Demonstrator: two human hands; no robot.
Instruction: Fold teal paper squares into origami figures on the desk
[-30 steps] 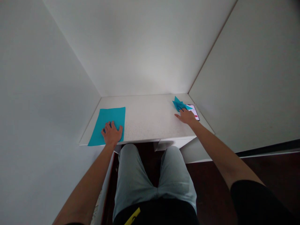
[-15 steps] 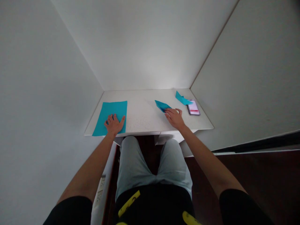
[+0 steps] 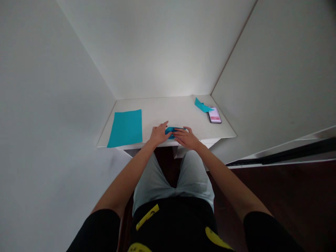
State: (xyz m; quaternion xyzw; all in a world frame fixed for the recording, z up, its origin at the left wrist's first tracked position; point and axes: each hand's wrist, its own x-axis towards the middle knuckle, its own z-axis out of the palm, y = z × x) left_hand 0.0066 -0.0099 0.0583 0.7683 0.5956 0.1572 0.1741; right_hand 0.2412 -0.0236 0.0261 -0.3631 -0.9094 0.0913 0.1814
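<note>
So, fingers first: on the left hand [image 3: 159,135] the thumb and index finger are spread well apart, with the thumb's tip on the near side of a small folded piece of bright turquoise paper [image 3: 170,129]. The index finger sticks up toward one o'clock, off past the paper's left end. The right hand [image 3: 188,138] has its fingers laid across the other end of that piece, pointing to nine o'clock. Can't tell if they're pinching it or just resting there, since its thumb is too hard to make out. The folded piece itself sits between the two hands, right by the front edge of a long white tabletop [image 3: 162,110], and it's partly covered by fingers.

Going outward from there, at nine o'clock there's a flat, four-sided turquoise sheet [image 3: 125,128], well apart from the left hand, its near edge along the table's front edge. Up at two o'clock is a second folded turquoise paper piece, long with pointed ends [image 3: 201,105]. Its right tip overlaps a dark-edged phone with a pixelated pinkish screen [image 3: 215,117], which lies a bit closer to three o'clock.

Plain pale wall [image 3: 162,52] at twelve, pale grey-blue trousers [image 3: 195,175] at six, black shirt with yellow shapes [image 3: 178,224] below those, and dark reddish-brown floor [image 3: 275,185] around four.
</note>
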